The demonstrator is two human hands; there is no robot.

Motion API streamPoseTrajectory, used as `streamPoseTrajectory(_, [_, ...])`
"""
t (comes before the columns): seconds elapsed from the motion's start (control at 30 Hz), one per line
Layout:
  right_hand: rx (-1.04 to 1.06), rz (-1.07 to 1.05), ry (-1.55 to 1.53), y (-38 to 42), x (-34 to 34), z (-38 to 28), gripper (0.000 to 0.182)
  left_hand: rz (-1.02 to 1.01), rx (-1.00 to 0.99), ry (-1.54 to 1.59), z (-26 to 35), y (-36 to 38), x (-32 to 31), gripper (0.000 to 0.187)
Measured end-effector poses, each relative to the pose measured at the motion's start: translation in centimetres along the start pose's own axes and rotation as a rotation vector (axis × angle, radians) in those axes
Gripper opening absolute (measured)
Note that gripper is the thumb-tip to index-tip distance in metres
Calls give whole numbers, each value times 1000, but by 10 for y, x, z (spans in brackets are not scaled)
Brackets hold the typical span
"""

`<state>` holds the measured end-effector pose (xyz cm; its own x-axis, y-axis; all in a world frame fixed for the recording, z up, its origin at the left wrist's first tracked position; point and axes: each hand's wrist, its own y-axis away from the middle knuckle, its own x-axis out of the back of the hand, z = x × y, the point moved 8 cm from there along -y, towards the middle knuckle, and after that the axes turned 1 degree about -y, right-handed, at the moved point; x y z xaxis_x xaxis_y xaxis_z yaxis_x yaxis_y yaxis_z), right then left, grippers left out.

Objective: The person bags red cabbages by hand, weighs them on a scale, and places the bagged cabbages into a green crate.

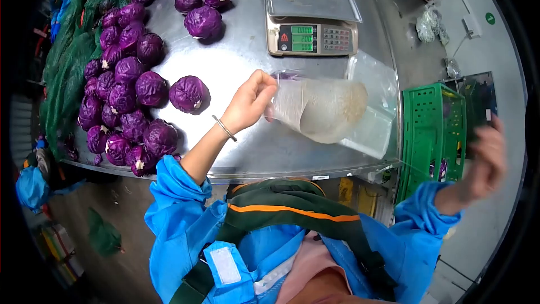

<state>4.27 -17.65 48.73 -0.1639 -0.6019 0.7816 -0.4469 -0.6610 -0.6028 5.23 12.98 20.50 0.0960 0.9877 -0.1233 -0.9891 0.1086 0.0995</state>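
Observation:
My left hand (250, 101) pinches the edge of a clear plastic bag (326, 110), which stretches out to the right over the steel table. A purple patch shows at the bag's upper left edge, close to my fingertips. Under and beyond it lie more flat clear plastic sheets (378, 126) near the table's right edge. Far out to the right, past the green crate, my right hand (485, 163) is raised and smeared by motion. The nearest cabbage (187, 94) rests on the table to the left of my left hand.
A weighing scale (313, 22) with a lit green display stands at the back of the steel table (242, 152). Many red cabbages (129, 98) are heaped at the left beside green netting (70, 67). A green crate (430, 135) stands off the table's right edge.

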Motion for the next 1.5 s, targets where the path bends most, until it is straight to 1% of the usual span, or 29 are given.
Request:
streamPoseTrajectory(0.03, [73, -239, -20, -18, -56, -29, 22, 87, 7, 45, 0, 2, 1, 12])
streamPoseTrajectory(0.07, [-88, -401, -118, -21, -118, -42, 31, 148, 1, 68, -4, 1, 2, 12])
streamPoseTrajectory(0.1, [-39, -529, -63, 1, -172, -50, 46, 216, -12, 94, -9, -1, 5, 12])
streamPoseTrajectory(0.13, [100, -549, -86, 22, -214, -58, 30, 291, -33, 118, -9, -4, 9, 12])
streamPoseTrajectory(0.17, [100, -511, -119, 30, -228, -46, 26, 289, -38, 153, -5, -5, 9, 12])
streamPoseTrajectory(0.23, [55, -396, -152, 13, -212, -27, 19, 239, -47, 94, 2, -11, 10, 11])
streamPoseTrajectory(0.3, [17, -163, -2, -33, -124, -23, 20, 200, -57, 73, 7, -18, 15, 9])
streamPoseTrajectory(0.37, [-306, 370, -170, 5, -2, 26, 19, 193, -81, 46, 7, -18, 16, 8])
streamPoseTrajectory(0.4, [-363, 539, 62, 19, 52, 20, 20, 186, -92, 33, 8, -17, 13, 8])
streamPoseTrajectory(0.47, [-315, 352, 275, 24, 80, 14, 24, 153, -91, 58, 5, -8, 5, 8])
streamPoseTrajectory(0.53, [-316, -295, 704, -5, -2, 6, 26, 137, -104, 13, 1, 12, -5, 8])
streamPoseTrajectory(0.6, [-333, -163, 704, 33, -78, 49, 36, 129, -107, 15, -7, 33, -18, 8])
streamPoseTrajectory(0.63, [-690, -60, 255, 78, -127, 101, 41, 140, -137, -43, -11, 44, -22, 7])
streamPoseTrajectory(0.67, [-1188, -149, -362, 144, -203, 124, 54, 147, -111, -55, -17, 56, -25, 7])
streamPoseTrajectory(0.7, [-1292, -232, -1204, 181, -290, 99, 69, 159, -96, -65, -18, 66, -27, 7])
streamPoseTrajectory(0.73, [-1568, -412, -1854, 224, -362, 61, 86, 177, -88, -77, -18, 73, -28, 7])
streamPoseTrajectory(0.77, [-1663, -450, -2137, 203, -391, 8, 97, 217, -119, -63, -24, 78, -27, 7])
streamPoseTrajectory(0.8, [-1485, -182, -2512, 165, -404, -23, 91, 225, -106, -74, -25, 82, -29, 7])
streamPoseTrajectory(0.83, [-1485, 115, -2413, 139, -405, -25, 76, 235, -92, -86, -25, 86, -29, 7])
streamPoseTrajectory(0.93, [-1279, 343, -2125, 146, -472, 21, 54, 272, -116, -295, -24, 94, -29, 5])
streamPoseTrajectory(1.03, [-1427, 439, -1948, 162, -488, 51, 39, 369, -158, -565, -58, 98, -14, 4])
streamPoseTrajectory(1.07, [-1608, 209, -1972, 184, -509, 64, 35, 408, -143, -544, -82, 99, -4, 4])
streamPoseTrajectory(1.13, [-1452, 206, -2047, 194, -501, 83, 31, 472, -78, -519, -113, 100, 5, 4])
streamPoseTrajectory(1.23, [-1684, 187, -1865, 191, -421, 44, 53, 507, -51, -459, -128, 106, 1, 5])
streamPoseTrajectory(1.33, [-1541, -237, -1008, 200, -385, -10, 85, 516, -18, -421, -136, 111, -2, 6])
streamPoseTrajectory(1.37, [-1316, -387, -680, 225, -403, -19, 103, 542, -64, -449, -140, 112, 0, 8])
streamPoseTrajectory(1.4, [-1199, -372, -567, 211, -389, -37, 94, 539, -29, -456, -134, 113, 2, 13])
streamPoseTrajectory(1.47, [-1312, -415, -578, 250, -391, -19, 79, 479, 140, -413, -137, 113, 9, 22])
streamPoseTrajectory(1.5, [-1328, -319, -539, 255, -375, -6, 74, 458, 176, -451, -141, 115, 14, 39])
